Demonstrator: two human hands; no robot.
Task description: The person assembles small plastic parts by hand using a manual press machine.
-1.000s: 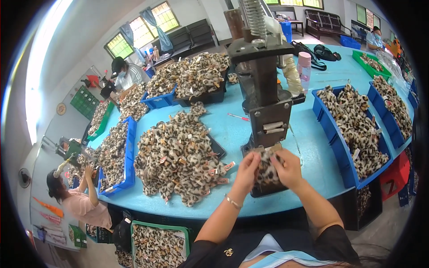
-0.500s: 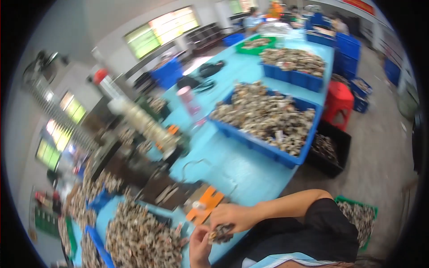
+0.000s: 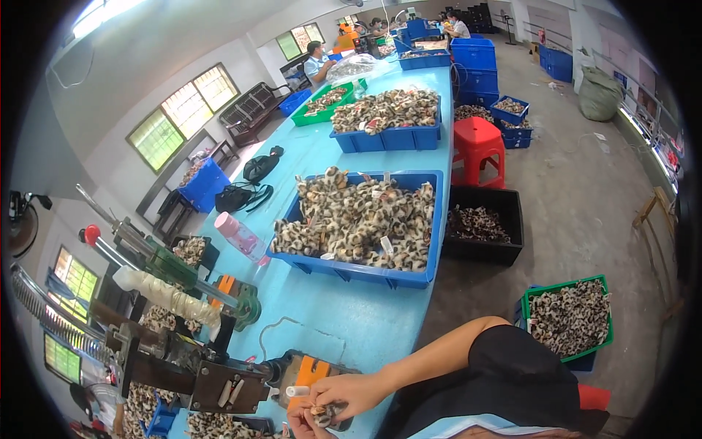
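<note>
1 spotted furry piece (image 3: 322, 415) is near the press (image 3: 228, 388), pinched by my left hand (image 3: 303, 423) and right hand (image 3: 352, 393) together. I judge the step in hand as fingering this piece; the next move seems to call for a steady, 2-handed grip.

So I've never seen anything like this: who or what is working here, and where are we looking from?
There is no robot here: these are a person's bare hands. The view comes from a wide fisheye camera worn on the head, which bends straight edges. At the bottom, the left hand and right hand hold a small spotted furry piece. Beside them stands a dark metal machine. On the light-blue table lie a large blue bin heaped with similar pieces, a pink bottle and black bags.
</note>
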